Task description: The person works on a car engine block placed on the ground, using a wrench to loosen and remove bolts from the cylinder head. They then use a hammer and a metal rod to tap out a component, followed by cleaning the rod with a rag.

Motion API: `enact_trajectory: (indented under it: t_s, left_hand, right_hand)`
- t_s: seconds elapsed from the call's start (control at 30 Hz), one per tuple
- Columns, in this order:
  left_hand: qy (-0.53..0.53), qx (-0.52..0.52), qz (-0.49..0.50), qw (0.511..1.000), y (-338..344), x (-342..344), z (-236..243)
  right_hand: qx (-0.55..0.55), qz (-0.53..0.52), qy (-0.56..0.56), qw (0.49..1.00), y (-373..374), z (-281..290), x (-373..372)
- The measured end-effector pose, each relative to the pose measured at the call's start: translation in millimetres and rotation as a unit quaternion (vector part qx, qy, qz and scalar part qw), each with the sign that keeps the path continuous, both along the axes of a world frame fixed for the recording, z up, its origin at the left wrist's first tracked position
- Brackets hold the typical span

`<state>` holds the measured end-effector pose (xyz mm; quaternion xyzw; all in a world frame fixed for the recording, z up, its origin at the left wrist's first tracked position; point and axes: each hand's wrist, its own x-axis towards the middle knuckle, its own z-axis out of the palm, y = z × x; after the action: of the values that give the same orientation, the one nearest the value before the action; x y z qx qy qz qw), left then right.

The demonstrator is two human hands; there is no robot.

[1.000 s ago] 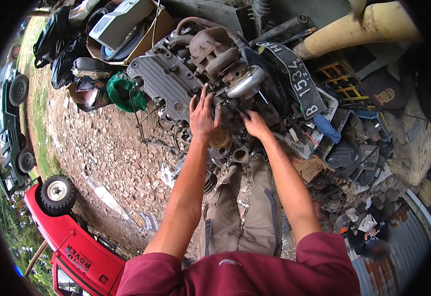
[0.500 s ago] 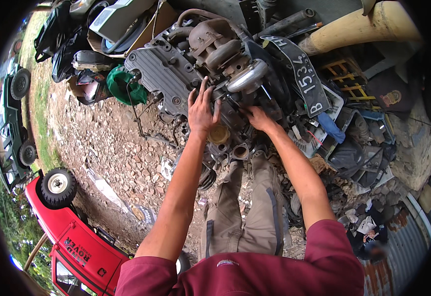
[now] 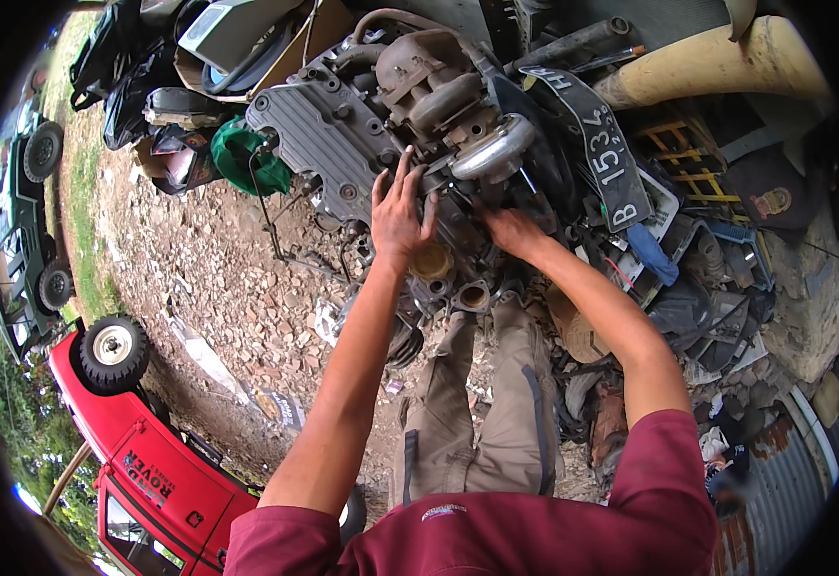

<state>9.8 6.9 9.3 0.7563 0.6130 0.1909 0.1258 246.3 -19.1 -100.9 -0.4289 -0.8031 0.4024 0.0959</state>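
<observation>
A large, dirty engine (image 3: 318, 130) with a ribbed grey cover stands in front of me. On it sit a rusty turbocharger (image 3: 421, 72) and its silver rounded housing (image 3: 492, 154). My left hand (image 3: 402, 216) lies on the engine between the cover and this housing, fingers stretched and apart, holding nothing. Below the housing, my right hand (image 3: 515, 232) reaches into the engine from the right with its fingers curled. Its fingertips and whatever they grip are hidden among dark parts. A round, yellowish-brown cap (image 3: 432, 261) is just below my left hand.
A black plate with white characters (image 3: 604, 154) and a thick tan tube (image 3: 717, 69) lie to the right, above piled scrap parts. Green cloth (image 3: 244, 158) lies left of the engine on stony ground (image 3: 208, 259). A red vehicle (image 3: 155, 461) stands at lower left.
My right elbow has swung outward to the right, while the right hand stays at the same spot in the engine. My left hand keeps its place. The whole view has shifted slightly.
</observation>
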Motion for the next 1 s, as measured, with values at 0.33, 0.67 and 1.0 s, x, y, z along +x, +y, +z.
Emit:
enact_trajectory:
  t_s: [0.33,0.67,1.0]
  left_hand:
    - [-0.002,0.008,-0.003,1.0,0.4,-0.7,-2.9]
    - [-0.008,-0.003,0.001,1.0,0.0,0.4,0.5]
    - [-0.027,-0.008,0.002,1.0,-0.2,-3.1,-1.8]
  right_hand:
    - [-0.054,-0.083,0.115,0.988,0.9,7.8,-3.7]
    - [-0.138,-0.151,0.085,0.975,-1.6,23.4,-18.2]
    - [-0.3,-0.306,0.125,0.895,-2.4,9.8,-31.5]
